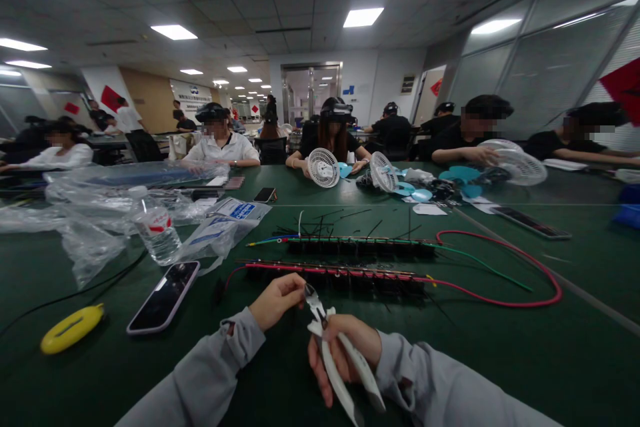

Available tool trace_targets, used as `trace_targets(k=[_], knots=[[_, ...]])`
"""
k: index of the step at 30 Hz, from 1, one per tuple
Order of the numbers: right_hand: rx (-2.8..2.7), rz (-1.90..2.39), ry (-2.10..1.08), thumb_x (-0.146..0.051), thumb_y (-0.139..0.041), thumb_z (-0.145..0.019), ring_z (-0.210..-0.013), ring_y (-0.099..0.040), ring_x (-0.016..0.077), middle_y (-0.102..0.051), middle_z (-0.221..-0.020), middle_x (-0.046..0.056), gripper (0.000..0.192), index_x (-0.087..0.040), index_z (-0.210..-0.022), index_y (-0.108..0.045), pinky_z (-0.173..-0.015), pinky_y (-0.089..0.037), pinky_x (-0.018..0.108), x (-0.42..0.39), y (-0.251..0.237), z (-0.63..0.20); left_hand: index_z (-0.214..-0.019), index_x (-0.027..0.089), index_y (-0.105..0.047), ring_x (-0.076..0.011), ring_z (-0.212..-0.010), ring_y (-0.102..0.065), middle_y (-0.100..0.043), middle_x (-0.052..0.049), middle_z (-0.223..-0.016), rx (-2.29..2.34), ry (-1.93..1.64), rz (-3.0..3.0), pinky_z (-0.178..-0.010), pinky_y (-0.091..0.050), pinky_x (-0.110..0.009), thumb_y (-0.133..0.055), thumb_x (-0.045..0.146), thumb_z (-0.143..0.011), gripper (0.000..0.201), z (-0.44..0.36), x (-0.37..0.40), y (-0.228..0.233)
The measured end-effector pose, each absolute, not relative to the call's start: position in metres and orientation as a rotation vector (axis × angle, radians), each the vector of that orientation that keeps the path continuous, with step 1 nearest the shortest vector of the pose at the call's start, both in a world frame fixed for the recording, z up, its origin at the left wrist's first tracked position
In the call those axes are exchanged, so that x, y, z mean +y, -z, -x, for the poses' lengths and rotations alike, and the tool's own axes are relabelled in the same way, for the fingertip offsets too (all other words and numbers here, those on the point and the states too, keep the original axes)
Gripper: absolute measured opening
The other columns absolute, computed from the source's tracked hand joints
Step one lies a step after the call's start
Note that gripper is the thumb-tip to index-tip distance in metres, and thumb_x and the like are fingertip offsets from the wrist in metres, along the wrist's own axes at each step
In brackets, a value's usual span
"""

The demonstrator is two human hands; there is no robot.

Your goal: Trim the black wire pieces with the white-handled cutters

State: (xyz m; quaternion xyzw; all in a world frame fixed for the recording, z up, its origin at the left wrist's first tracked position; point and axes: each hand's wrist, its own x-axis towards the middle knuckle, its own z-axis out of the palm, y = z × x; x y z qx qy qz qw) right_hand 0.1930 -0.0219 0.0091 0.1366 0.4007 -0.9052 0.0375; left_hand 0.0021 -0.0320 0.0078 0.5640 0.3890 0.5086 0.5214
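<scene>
Both hands meet: right hand (pixel 345 350) grips white-handled cutters (pixel 333 347), left hand (pixel 276 300) pinches at their tip

At the near edge of the table (pixel 500 360), the right hand (pixel 345 350) holds cutters (pixel 335 353), the left hand (pixel 277 300) just left of their tip. Just behind the hands lie two strips (pixel 345 272), one behind the other, with wires (pixel 500 267) trailing off to the right. Left of the hands lies a phone (pixel 164 297), and further left, by the near left corner, a tape measure (pixel 71 328). Behind the phone stands a bottle (pixel 153 225) among plastic bags (pixel 100 213). Along the far edge stand fans (pixel 323 167), with people sitting behind them. Another phone (pixel 530 222) lies toward the right edge.
</scene>
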Motion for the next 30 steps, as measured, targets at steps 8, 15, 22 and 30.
trace_targets(k=[8,15,22,30], knots=[[1.298,-0.462,2.825,-0.04,-0.034,-0.059,-0.047,-0.043,0.0094,-0.054,-0.054,0.008,0.061,0.005,-0.089,-0.064,-0.046,-0.027,0.021,-0.0192,-0.0138,-0.1931,-0.076,0.014,-0.056,-0.0093,-0.058,-0.051,-0.056,0.001,-0.068,0.921,-1.216,-1.345,-0.059,-0.04,-0.023,-0.067,0.041,-0.072,0.03,-0.0015,-0.0323,-0.0081],[1.172,-0.378,2.726,-0.041,-0.03,-0.057,-0.048,-0.047,0.012,-0.061,-0.073,0.016,0.061,0.002,-0.089,-0.06,-0.043,-0.026,0.024,-0.0197,-0.0141,-0.1928,-0.076,0.013,-0.056,-0.0098,-0.059,-0.05,-0.057,0.0,-0.069,0.91,-1.214,-1.338,-0.059,-0.04,-0.023,-0.068,0.043,-0.071,0.032,-0.0013,-0.0312,-0.0057],[1.115,-0.465,2.691,-0.039,-0.03,-0.061,-0.047,-0.047,0.0118,-0.061,-0.073,0.017,0.058,0.003,-0.087,-0.06,-0.042,-0.028,0.023,-0.0172,-0.0132,-0.1917,-0.078,0.013,-0.059,-0.0103,-0.061,-0.051,-0.059,-0.002,-0.072,0.901,-1.21,-1.336,-0.06,-0.04,-0.023,-0.068,0.041,-0.072,0.029,-0.0014,-0.0303,-0.0039],[1.128,-0.558,2.689,-0.036,-0.029,-0.062,-0.04,-0.042,0.0091,-0.059,-0.062,0.014,0.051,0.001,-0.076,-0.062,-0.037,-0.028,0.02,-0.0165,-0.0145,-0.1889,-0.078,0.013,-0.06,-0.0114,-0.063,-0.053,-0.061,-0.002,-0.074,0.897,-1.204,-1.329,-0.06,-0.041,-0.024,-0.069,0.04,-0.071,0.03,-0.0023,-0.0308,-0.0045]])
